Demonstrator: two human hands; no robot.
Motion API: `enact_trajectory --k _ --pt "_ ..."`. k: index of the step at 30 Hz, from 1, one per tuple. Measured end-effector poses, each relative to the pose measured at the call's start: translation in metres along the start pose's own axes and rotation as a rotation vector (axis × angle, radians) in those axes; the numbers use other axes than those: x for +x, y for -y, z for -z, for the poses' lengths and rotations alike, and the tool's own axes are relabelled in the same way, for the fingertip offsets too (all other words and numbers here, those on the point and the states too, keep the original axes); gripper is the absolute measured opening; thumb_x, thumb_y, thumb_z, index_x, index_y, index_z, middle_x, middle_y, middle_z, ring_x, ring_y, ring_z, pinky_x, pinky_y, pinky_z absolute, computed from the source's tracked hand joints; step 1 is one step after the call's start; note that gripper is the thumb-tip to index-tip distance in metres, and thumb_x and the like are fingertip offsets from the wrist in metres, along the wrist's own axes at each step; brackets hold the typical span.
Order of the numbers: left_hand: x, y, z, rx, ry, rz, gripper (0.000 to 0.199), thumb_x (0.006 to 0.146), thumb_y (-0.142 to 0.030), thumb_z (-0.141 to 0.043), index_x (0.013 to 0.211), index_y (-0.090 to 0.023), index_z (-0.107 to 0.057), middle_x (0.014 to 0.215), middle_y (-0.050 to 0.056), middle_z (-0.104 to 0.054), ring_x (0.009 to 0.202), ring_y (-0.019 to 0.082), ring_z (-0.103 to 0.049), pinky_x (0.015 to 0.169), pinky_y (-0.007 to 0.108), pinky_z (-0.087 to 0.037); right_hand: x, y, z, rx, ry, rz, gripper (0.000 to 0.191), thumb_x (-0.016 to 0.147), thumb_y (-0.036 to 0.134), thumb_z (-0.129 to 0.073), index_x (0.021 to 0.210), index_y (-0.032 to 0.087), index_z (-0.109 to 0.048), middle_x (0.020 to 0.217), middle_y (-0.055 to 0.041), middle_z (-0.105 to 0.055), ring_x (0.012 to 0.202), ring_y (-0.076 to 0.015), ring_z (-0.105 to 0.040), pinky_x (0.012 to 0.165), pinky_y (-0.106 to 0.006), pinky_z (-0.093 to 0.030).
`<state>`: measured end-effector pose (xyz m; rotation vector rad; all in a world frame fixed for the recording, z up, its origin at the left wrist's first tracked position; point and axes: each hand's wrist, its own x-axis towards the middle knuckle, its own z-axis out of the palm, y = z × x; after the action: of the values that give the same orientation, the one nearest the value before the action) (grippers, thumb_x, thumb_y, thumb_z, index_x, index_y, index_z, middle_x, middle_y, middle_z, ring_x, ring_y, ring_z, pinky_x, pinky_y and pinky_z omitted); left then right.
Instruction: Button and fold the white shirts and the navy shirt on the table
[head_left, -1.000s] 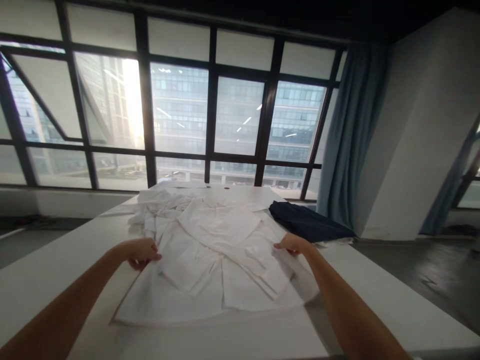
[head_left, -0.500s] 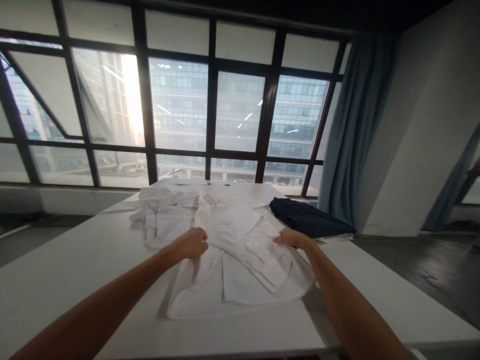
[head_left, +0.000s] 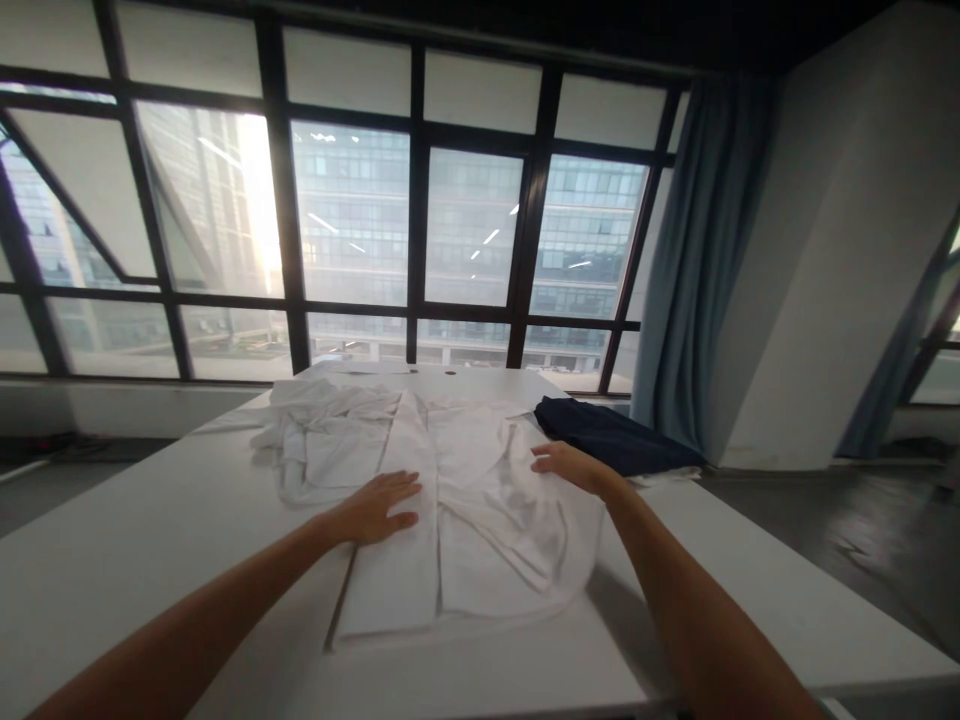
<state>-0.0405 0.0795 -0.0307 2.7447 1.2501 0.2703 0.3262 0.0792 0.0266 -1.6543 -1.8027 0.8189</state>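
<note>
A white garment (head_left: 480,540) lies on the white table (head_left: 187,530), its left part a long flat strip and its right part creased. My left hand (head_left: 379,508) rests on the strip near its left edge, fingers spread. Over the garment's right side is my right hand (head_left: 570,467), fingers apart and slightly bent, touching or just above the cloth. Neither hand grips anything visible.
Another crumpled white cloth (head_left: 326,440) lies to the left of the garment. Folded dark blue fabric (head_left: 619,435) sits at the right, over something white. Windows and a blue curtain (head_left: 686,280) stand behind the table.
Both hands have opened from their closed grip on the cloth. The garment's left side now lies flatter and straighter, and its right side has drawn inward. My right hand has moved slightly left and up.
</note>
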Motion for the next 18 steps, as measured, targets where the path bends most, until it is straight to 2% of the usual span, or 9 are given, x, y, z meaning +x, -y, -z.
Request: enact_trajectory --k 2,4,6,8,11,14,16,18 --pt "-0.006 0.006 -0.012 -0.004 0.069 0.023 0.063 0.095 -0.058 -0.027 0.147 -0.024 -0.034 0.156 0.008 -0.026 0.144 0.023 -0.021 0.117 0.044 -0.015 0.002 0.018 -0.020 0.042 -0.029 0.091 0.032 0.073 0.015 -0.057 0.100 0.010 -0.072 0.067 -0.0013 -0.065 0.054 -0.0096 -0.051 0.051 -0.018 -0.039" --pt "-0.008 0.007 -0.018 -0.021 0.101 0.045 0.063 0.096 -0.058 -0.023 0.149 -0.024 -0.032 0.157 0.007 -0.020 0.146 0.022 -0.015 0.117 0.046 -0.011 0.003 0.037 -0.049 0.058 -0.020 0.131 0.042 0.075 0.015 -0.054 0.114 0.011 -0.068 0.063 0.0007 -0.064 0.048 -0.0082 -0.046 0.047 -0.018 -0.036" --pt "-0.007 0.007 -0.020 -0.025 0.095 0.050 0.061 0.096 -0.057 -0.025 0.148 -0.025 -0.032 0.157 0.007 -0.020 0.146 0.022 -0.014 0.117 0.046 -0.010 0.004 0.052 -0.083 0.009 0.002 0.202 0.048 0.075 0.014 -0.053 0.122 0.011 -0.064 0.059 0.0022 -0.062 0.045 -0.0074 -0.043 0.046 -0.018 -0.033" --pt "-0.006 0.007 -0.020 -0.027 0.072 0.042 0.060 0.096 -0.056 -0.026 0.148 -0.026 -0.033 0.157 0.007 -0.022 0.146 0.022 -0.016 0.117 0.046 -0.012 0.004 0.060 -0.116 -0.090 0.025 0.306 0.048 0.074 0.012 -0.053 0.121 0.009 -0.064 0.059 0.0012 -0.063 0.047 -0.0083 -0.046 0.048 -0.018 -0.034" --pt "-0.007 0.009 -0.020 -0.025 0.020 0.035 0.057 0.097 -0.054 -0.027 0.146 -0.027 -0.037 0.155 0.006 -0.028 0.144 0.021 -0.022 0.116 0.043 -0.016 0.003 0.061 -0.149 -0.211 0.046 0.402 0.046 0.073 0.011 -0.055 0.119 0.007 -0.064 0.064 -0.0023 -0.067 0.052 -0.0113 -0.053 0.052 -0.020 -0.038" --pt "-0.008 0.009 -0.020 -0.020 -0.043 0.028 0.055 0.098 -0.051 -0.027 0.144 -0.025 -0.041 0.152 0.005 -0.036 0.141 0.020 -0.029 0.116 0.038 -0.021 0.004 0.058 -0.154 -0.211 0.130 0.403 0.053 0.078 0.016 -0.056 0.130 0.008 -0.055 0.065 -0.0019 -0.068 0.050 -0.0115 -0.055 0.050 -0.020 -0.040" --pt "-0.008 0.005 -0.019 -0.024 -0.067 0.009 0.054 0.098 -0.050 -0.028 0.143 -0.023 -0.042 0.151 0.005 -0.039 0.140 0.019 -0.032 0.116 0.036 -0.023 0.006 0.057 -0.146 -0.161 0.239 0.399 0.059 0.085 0.024 -0.055 0.141 0.010 -0.044 0.067 -0.0009 -0.069 0.046 -0.0106 -0.054 0.050 -0.020 -0.042" --pt "-0.007 0.001 -0.019 -0.031 -0.074 -0.016 0.056 0.098 -0.052 -0.027 0.144 -0.023 -0.041 0.151 0.005 -0.039 0.140 0.020 -0.032 0.116 0.037 -0.023 0.007 0.055 -0.134 -0.141 0.292 0.444 0.056 0.090 0.034 -0.051 0.141 0.012 -0.044 0.075 -0.0032 -0.071 0.052 -0.0118 -0.059 0.055 -0.023 -0.047"
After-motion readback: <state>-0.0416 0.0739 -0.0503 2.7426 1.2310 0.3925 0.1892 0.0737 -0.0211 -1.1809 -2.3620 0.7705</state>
